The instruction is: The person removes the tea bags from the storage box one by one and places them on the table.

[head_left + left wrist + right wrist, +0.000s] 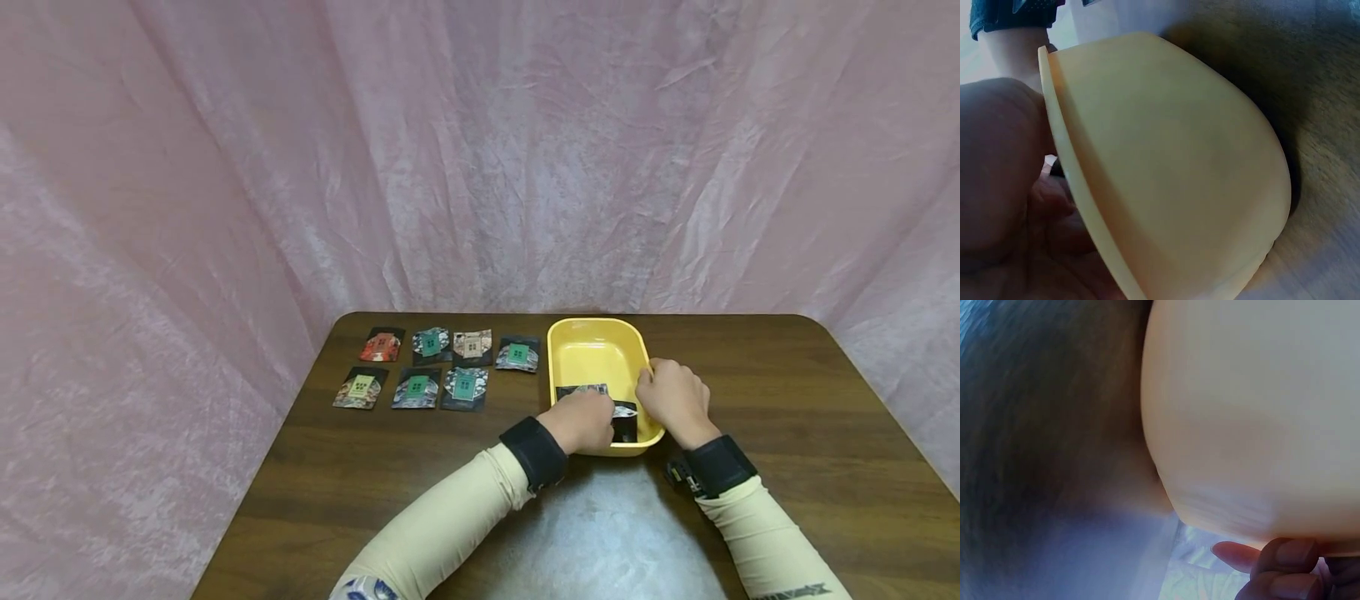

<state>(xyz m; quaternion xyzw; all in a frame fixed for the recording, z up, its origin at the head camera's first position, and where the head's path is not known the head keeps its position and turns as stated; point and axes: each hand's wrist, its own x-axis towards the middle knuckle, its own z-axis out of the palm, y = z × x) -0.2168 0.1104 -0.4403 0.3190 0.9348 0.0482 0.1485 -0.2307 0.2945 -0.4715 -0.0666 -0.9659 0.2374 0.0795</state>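
Observation:
A yellow plastic tub (pixel 596 329) stands on the table with several dark printed sachets (pixel 625 427) at its near end. My left hand (pixel 581 419) reaches over the near left rim, its fingers down among the sachets. In the left wrist view that hand (pixel 997 181) is behind the tub's rim, with a small dark edge by the fingers; I cannot tell whether they pinch a sachet. My right hand (pixel 677 400) grips the tub's right rim. In the right wrist view its fingers (pixel 1294 553) curl at the rim, against the tub's outer wall (pixel 1241 412).
Left of the tub, several flat sachets lie in two rows, among them a red one (pixel 382 344), a yellow-labelled one (pixel 360 388) and a green-labelled one (pixel 517 354). The brown wooden table (pixel 787 400) ends at a pink curtain (pixel 525 167).

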